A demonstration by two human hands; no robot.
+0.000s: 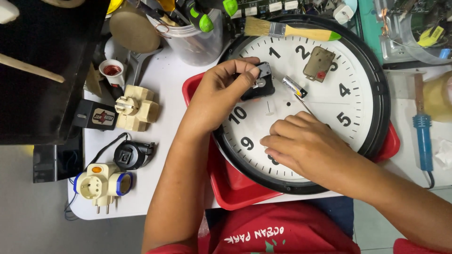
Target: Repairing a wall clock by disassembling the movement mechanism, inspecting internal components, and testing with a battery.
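Note:
A large round wall clock [358,108] with a black rim and white dial lies face up on a red tray [235,190]. My left hand [221,91] grips a small black clock movement [262,83] over the dial's upper left. My right hand [306,143] rests on the lower middle of the dial, fingers curled, with a thin metal tool [306,107] sticking out above it. A small battery [294,86] lies on the dial beside the movement. A brown movement cover [318,63] lies near the dial's top right.
A paintbrush [292,32] lies across the clock's top. A clear plastic tub of tools [195,40] stands behind. Cream plug adapters [136,109] [101,184], a black adapter [96,114] and a black socket [132,154] lie left. A blue-handled soldering iron [422,136] lies right.

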